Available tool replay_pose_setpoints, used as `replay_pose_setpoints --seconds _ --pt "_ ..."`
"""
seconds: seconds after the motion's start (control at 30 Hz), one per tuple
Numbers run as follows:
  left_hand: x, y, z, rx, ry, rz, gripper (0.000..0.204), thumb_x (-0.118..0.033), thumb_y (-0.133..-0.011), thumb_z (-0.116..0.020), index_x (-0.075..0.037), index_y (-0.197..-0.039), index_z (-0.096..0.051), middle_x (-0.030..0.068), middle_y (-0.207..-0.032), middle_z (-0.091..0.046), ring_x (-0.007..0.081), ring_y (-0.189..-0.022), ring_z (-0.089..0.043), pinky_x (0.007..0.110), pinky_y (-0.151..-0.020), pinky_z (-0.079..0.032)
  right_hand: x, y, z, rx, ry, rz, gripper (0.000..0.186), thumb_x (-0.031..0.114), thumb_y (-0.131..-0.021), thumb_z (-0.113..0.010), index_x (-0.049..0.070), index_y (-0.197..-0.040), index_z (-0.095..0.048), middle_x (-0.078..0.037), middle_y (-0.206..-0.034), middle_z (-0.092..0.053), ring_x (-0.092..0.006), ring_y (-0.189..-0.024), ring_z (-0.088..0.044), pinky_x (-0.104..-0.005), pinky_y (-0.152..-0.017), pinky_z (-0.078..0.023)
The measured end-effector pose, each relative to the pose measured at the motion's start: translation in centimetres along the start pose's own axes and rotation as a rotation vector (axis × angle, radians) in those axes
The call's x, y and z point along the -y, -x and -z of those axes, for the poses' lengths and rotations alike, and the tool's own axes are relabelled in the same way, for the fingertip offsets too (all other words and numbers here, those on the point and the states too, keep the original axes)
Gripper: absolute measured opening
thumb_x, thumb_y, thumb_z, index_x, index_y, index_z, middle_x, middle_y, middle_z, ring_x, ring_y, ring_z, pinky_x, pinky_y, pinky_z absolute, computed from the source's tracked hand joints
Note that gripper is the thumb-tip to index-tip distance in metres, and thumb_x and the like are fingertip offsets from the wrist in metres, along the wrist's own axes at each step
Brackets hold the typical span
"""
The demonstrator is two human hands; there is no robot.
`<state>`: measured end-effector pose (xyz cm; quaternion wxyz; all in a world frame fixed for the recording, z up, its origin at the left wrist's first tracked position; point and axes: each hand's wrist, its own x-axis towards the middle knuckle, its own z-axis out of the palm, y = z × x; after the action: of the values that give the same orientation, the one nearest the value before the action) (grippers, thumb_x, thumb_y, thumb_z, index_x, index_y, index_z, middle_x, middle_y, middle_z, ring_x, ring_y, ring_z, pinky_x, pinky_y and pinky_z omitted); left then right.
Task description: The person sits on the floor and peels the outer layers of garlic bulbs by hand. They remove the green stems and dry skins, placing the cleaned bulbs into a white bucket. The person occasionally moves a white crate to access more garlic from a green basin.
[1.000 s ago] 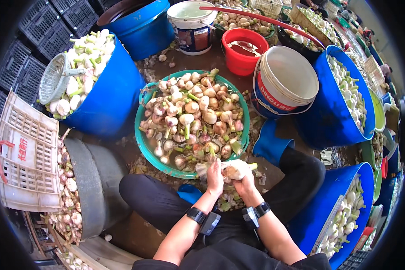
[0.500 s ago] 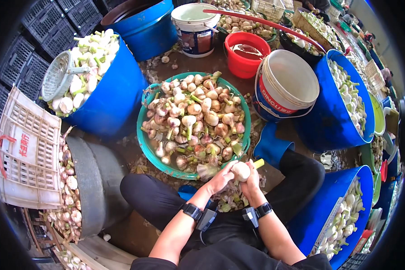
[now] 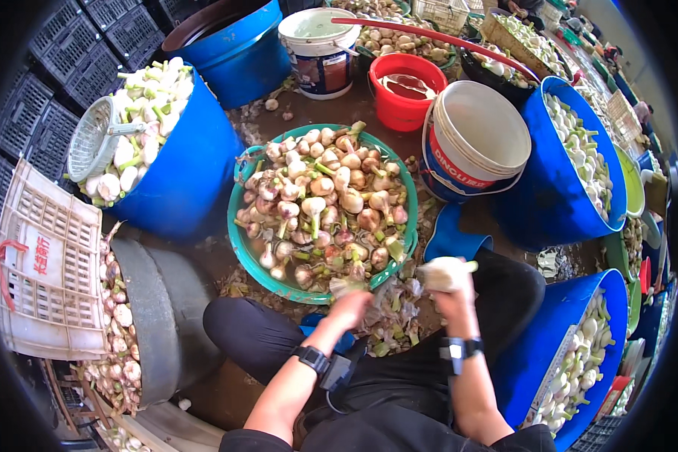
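Note:
My right hand is closed around a pale garlic bulb, its cut stem pointing right, above my right knee. My left hand, smeared by motion, looks closed at the near rim of a green basin. A blurred pale shred shows at its fingertips; whether the fingers grip it is unclear. Many unpeeled garlic bulbs with short stems fill the basin. Between my hands, loose garlic skins lie on the floor.
Blue tubs of peeled garlic stand at left and right, another nearer right. A grey tub with a white crate over it is at left. Beyond the basin are a white bucket and a red bucket.
My hands have come apart. The right one has moved right with the garlic bulb, and the left has drawn back slightly left and down from it.

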<state>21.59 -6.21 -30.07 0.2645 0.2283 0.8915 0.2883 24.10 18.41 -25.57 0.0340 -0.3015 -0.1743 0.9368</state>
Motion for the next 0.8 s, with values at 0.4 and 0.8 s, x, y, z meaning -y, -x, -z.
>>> replay_pose_setpoints --seconds 0.4,0.8 --pt "5.6 -2.5 4.7 -0.200 -0.087 0.636 0.026 -0.029 -0.077 -0.062 -0.023 -0.103 -0.064 0.0093 -0.114 -0.053 0.0362 -0.111 -0.045 0.052 -0.087 -0.037 10.2 9.5 -3.3 0.369 0.016 0.238 0.028 0.031 -0.091 -0.050 0.006 -0.102 -0.053 -0.005 -0.099 -0.056 -0.0157 -0.083 -0.051 -0.0302 -0.074 -0.044" --pt "0.7 1.0 2.7 -0.463 0.549 0.072 0.021 -0.009 -0.082 -0.061 0.001 -0.101 -0.063 0.0051 -0.084 -0.065 0.0122 -0.077 -0.061 0.026 -0.071 -0.049 -9.0 1.4 -2.6 0.373 1.166 0.154 0.051 0.003 -0.069 -0.073 0.005 -0.115 -0.052 -0.005 -0.103 -0.055 -0.0128 -0.091 -0.057 -0.0254 -0.076 -0.050"
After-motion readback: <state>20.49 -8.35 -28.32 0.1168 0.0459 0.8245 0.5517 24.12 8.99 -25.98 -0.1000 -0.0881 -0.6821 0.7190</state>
